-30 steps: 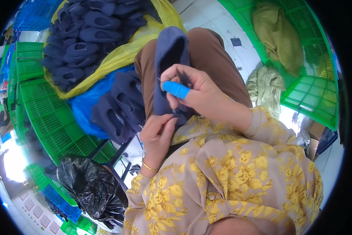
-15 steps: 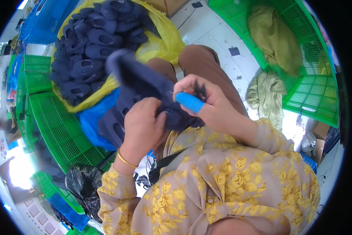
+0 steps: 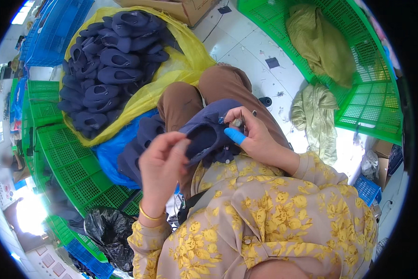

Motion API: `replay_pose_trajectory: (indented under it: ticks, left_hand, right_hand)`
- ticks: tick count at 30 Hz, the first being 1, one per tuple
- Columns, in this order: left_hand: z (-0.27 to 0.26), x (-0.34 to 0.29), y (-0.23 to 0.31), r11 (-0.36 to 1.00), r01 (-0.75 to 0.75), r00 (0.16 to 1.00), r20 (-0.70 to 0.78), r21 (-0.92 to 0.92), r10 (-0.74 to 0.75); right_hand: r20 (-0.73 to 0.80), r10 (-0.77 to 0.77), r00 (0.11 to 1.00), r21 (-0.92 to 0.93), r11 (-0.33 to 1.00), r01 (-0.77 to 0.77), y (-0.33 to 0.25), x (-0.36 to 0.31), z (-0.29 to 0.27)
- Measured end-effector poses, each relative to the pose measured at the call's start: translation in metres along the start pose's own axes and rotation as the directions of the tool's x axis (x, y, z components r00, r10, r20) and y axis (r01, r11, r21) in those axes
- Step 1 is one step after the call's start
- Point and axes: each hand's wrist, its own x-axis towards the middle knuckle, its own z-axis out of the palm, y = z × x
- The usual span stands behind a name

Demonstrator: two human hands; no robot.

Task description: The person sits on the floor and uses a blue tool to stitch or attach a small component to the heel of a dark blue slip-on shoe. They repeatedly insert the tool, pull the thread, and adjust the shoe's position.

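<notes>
A navy fabric slipper (image 3: pixel 202 137) with a wide foot opening lies across my lap, its opening facing up. My right hand (image 3: pixel 255 139), its thumb wrapped in blue tape, is closed around a small metal tool (image 3: pixel 238 122) at the slipper's right edge. My left hand (image 3: pixel 161 165) is just left of the slipper's opening, apart from it, with thumb and fingertips drawn together. The fingers are slightly blurred, and whatever they pinch is too small to make out. More navy slippers (image 3: pixel 148 130) lie on the left side of my lap, over blue plastic.
A yellow sack (image 3: pixel 195 44) piled with navy slippers (image 3: pixel 120 60) stands ahead left. Green crates (image 3: pixel 74 158) line the left. Another green crate (image 3: pixel 371 104) holds olive cloth (image 3: pixel 320 46) at right. A black plastic bag (image 3: pixel 109 230) sits near left, and a cardboard box (image 3: pixel 185 9) is ahead.
The slipper has come down from a raised, blurred position to rest flatter on my lap. My left hand has let go of it and drawn back slightly, while my right hand has shifted a little right.
</notes>
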Motion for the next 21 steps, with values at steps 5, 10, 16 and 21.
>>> replay_pose_trajectory:
  ticks: [5,10,16,21]
  left_hand:
    - [-0.01,0.031,-0.004,0.941,-0.206,0.977,0.005,0.269,0.212]
    - [0.02,0.061,0.002,0.877,-0.314,0.937,0.269,0.364,0.223]
    - [0.025,0.086,0.001,0.996,-0.032,0.95,0.312,0.082,0.005]
    - [0.029,0.085,-0.014,0.991,-0.055,0.965,0.262,0.12,0.022]
  right_hand:
    - [-0.03,-0.027,0.999,0.001,1.0,0.027,0.0,-0.001,0.001]
    - [-0.018,-0.011,1.0,0.015,1.0,0.011,-0.004,-0.003,-0.002]
    - [0.078,-0.072,0.994,-0.002,0.997,0.073,-0.011,-0.024,-0.017]
    - [0.078,0.042,0.996,0.114,0.992,-0.051,-0.001,-0.036,-0.023]
